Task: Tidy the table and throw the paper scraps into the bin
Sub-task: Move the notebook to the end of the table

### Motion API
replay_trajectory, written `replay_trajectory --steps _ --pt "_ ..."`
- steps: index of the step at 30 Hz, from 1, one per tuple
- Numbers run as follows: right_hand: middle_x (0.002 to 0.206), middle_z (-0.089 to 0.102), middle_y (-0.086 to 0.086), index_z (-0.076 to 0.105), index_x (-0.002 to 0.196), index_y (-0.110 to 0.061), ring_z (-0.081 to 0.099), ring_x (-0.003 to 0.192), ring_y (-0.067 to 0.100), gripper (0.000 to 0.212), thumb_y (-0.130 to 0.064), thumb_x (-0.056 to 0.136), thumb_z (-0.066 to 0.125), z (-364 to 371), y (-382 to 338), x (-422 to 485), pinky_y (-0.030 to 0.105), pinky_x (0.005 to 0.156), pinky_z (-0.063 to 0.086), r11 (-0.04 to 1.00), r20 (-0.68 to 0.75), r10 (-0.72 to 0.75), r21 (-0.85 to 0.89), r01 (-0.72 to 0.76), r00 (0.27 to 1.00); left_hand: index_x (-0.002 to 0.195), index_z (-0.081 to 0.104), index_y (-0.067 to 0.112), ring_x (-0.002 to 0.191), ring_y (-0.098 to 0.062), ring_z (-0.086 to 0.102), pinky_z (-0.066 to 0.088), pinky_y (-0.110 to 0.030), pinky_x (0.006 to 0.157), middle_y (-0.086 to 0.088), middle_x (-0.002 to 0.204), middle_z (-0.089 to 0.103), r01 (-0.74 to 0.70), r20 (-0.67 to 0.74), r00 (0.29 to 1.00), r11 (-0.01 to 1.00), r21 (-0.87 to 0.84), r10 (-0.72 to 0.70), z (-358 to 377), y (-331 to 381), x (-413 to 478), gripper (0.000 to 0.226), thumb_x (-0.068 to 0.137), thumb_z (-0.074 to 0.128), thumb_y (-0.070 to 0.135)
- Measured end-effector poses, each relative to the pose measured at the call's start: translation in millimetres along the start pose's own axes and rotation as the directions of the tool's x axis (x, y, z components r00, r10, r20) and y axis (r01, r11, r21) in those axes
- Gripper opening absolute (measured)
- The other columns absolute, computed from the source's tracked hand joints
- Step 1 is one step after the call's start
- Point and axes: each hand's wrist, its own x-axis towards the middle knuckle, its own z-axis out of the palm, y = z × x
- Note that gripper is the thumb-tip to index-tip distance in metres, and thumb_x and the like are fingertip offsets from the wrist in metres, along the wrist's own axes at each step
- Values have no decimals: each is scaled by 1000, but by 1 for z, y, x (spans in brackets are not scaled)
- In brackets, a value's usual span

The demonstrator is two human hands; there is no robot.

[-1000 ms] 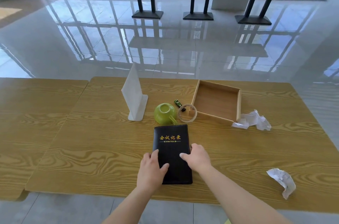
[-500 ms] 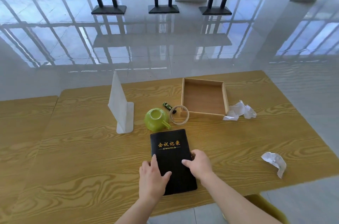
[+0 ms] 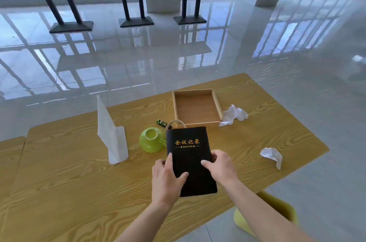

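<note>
Head camera view, looking down at a wooden table (image 3: 59,182) in a bright room with a glossy tiled floor. Both bare hands grasp a black notebook (image 3: 188,154) with gold lettering on its cover. The left hand (image 3: 166,178) grips the notebook's left edge, thumb across the cover. The right hand (image 3: 221,168) grips the right edge, thumb on top and fingers curled under the side. The notebook's far end overlaps a green cup (image 3: 151,139) and a roll of clear tape (image 3: 175,123), so it appears lifted off the table. A small green packet (image 3: 160,122) lies just beside the tape. Behind them sits an open wooden tray (image 3: 195,109). One crumpled paper scrap (image 3: 233,115) rests against the tray's right front corner. A second crumpled scrap (image 3: 272,155) lies well apart, near the table's right edge. A white folded stand (image 3: 111,134) is upright to the left of the cup. A yellow-green chair (image 3: 277,214) shows below the table's edge.
</note>
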Motion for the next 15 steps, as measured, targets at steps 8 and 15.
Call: replay_trajectory --steps 8,15 --pt "97 70 -3 67 107 -16 66 92 17 29 -32 84 76 -48 15 26 35 81 57 998 -81 46 43 -43 996 153 30 17 123 -21 40 36 -28 102 -5 126 48 -110 36 993 994 10 109 24 50 34 86 84 73 43" --pt "93 71 -3 68 101 -17 66 88 17 22 -29 85 75 -107 47 89 38 81 57 992 -80 49 119 -39 996 152 31 17 118 -20 42 37 -28 97 -5 121 48 -162 33 986 986 38 161 72 119 76 86 82 74 43"
